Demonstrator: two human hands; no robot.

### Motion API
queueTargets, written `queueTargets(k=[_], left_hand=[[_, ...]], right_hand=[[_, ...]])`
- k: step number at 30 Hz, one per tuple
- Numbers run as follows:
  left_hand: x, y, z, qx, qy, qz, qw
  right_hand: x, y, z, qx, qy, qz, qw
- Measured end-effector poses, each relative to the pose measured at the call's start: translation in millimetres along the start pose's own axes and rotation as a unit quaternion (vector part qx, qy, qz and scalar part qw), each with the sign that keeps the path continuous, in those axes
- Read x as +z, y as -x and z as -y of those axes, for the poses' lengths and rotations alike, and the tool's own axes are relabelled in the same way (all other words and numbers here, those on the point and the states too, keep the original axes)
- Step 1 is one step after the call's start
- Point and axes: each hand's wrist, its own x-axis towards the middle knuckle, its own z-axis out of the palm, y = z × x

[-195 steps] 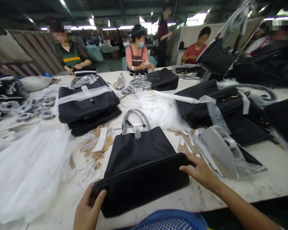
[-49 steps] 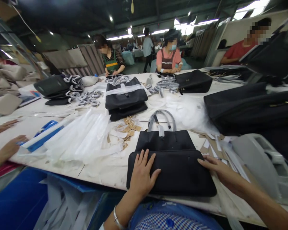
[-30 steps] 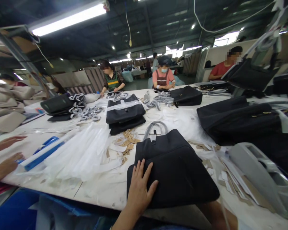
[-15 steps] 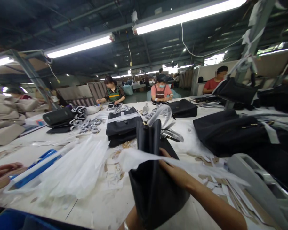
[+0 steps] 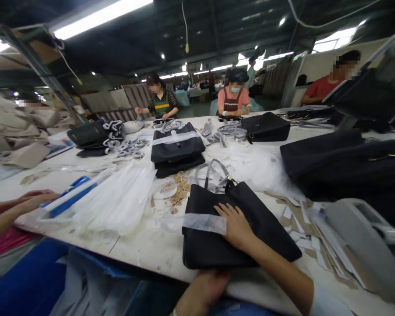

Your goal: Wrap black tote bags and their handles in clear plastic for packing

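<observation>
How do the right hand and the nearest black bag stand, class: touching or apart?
Touching. The head view shows the right hand lying on the black bag, its fingers spread over the bag's face.

Foreground handbag (image 5: pixel 204 252) black; film strip (image 5: pixel 206 223) translucent white; bin (image 5: pixel 29 274) blue; tags (image 5: pixel 180 188) tan; apron (image 5: pixel 161 106) green, yellow-striped.
</observation>
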Motion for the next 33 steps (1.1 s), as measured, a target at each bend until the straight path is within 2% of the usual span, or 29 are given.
queueTargets(k=[2,3,5,6,7,8,10,11,12,14,16,17,18,20,21,22,25,28,29,30,31,33], left_hand=[[-7.9,20.3,1.2,-0.091,0.128,0.066,0.985],[-16.5,32.1,1.6,-0.158,0.217,0.099,0.958],[-41.8,56.1,3.3,-0.286,0.36,0.137,0.878],[-57.1,66.7,5.2,-0.333,0.384,0.124,0.852],[-72.8,75.7,8.1,-0.361,0.366,0.085,0.853],[-87.8,82.3,12.0,-0.376,0.318,0.023,0.87],[-111.5,87.3,22.7,-0.363,0.173,-0.151,0.903],[-118.9,85.5,28.9,-0.335,0.099,-0.232,0.908],[-123.2,81.0,35.1,-0.295,0.042,-0.29,0.909],[-123.6,65.5,45.2,-0.218,-0.001,-0.335,0.916],[-117.9,45.2,50.0,-0.186,0.054,-0.338,0.921],[-114.7,34.7,50.2,-0.189,0.125,-0.352,0.908],[-112.1,24.9,49.1,-0.2,0.211,-0.377,0.88],[-109.8,8.1,44.2,-0.22,0.38,-0.433,0.788],[-110.5,1.5,40.9,-0.226,0.441,-0.455,0.74],[-112.2,-3.7,37.1,-0.229,0.479,-0.47,0.705],[-121.6,-13.2,21.8,-0.222,0.517,-0.497,0.661],[-130.0,-17.6,-1.2,-0.163,0.56,-0.531,0.615],[-130.2,-19.0,-10.1,-0.139,0.565,-0.537,0.611],[-128.3,-20.6,-19.0,-0.117,0.56,-0.537,0.619],[-124.0,-22.7,-27.6,-0.103,0.545,-0.529,0.642],[-108.5,-27.9,-41.8,-0.093,0.499,-0.481,0.715]], right_hand=[[9.6,0.6,-1.3,-0.005,0.022,-0.015,1.0],[14.6,1.3,-1.7,-0.008,0.031,-0.03,0.999],[24.4,2.9,-1.8,-0.016,0.043,-0.068,0.997],[28.7,3.8,-1.7,-0.023,0.047,-0.088,0.995],[32.3,4.7,-1.5,-0.03,0.048,-0.108,0.992],[35.2,5.5,-1.2,-0.036,0.048,-0.127,0.99],[38.9,6.6,-1.0,-0.044,0.044,-0.154,0.986],[39.8,7.0,-1.1,-0.048,0.041,-0.161,0.985],[40.4,7.1,-1.2,-0.052,0.039,-0.166,0.984],[40.6,7.3,-1.5,-0.059,0.037,-0.168,0.983],[40.0,7.7,-1.1,-0.061,0.04,-0.169,0.983],[39.3,8.0,-0.6,-0.059,0.042,-0.17,0.983],[38.6,8.5,0.0,-0.056,0.043,-0.17,0.983],[36.7,9.4,1.5,-0.054,0.043,-0.166,0.984],[35.9,9.8,2.1,-0.053,0.041,-0.164,0.984],[35.2,10.0,2.5,-0.052,0.037,-0.163,0.985],[34.8,9.9,2.2,-0.049,0.026,-0.163,0.985],[36.1,9.6,1.3,-0.049,0.024,-0.163,0.985],[36.2,9.7,1.4,-0.048,0.024,-0.164,0.985],[36.0,9.9,1.8,-0.048,0.024,-0.164,0.985],[35.3,10.2,2.5,-0.048,0.023,-0.164,0.985],[33.0,10.9,4.2,-0.047,0.02,-0.165,0.985]])
